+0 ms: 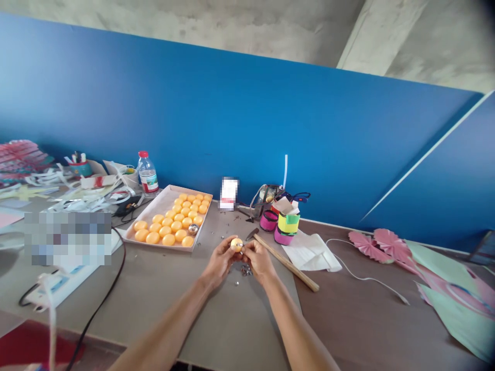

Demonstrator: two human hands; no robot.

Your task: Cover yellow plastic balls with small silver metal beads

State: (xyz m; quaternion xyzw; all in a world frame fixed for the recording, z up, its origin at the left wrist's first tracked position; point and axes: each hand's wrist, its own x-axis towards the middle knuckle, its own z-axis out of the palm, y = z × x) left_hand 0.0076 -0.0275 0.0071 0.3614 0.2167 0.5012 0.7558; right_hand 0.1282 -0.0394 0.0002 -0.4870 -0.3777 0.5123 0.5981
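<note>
In front of me, over the middle of the desk, my left hand (221,260) grips an orange-yellow ping-pong ball (235,242) between thumb and fingers. My right hand (260,260) is closed at the ball's right side, its fingertips pinching a small shiny metal piece (240,245) against it. The exact shape of that piece is too small to tell. Just below the hands lies a little heap of small metal parts (246,270), with a few loose ones around it. To the left, a shallow box (162,198) holds many similar balls (168,239) and one silver ball (193,229).
A wooden-handled hammer (290,263) lies right of my hands. Behind it are tape rolls (288,224) and a white sheet (315,252). A bottle (147,174), power strip (64,288) and black cable (112,281) are on the left. A blue partition (247,129) borders the desk.
</note>
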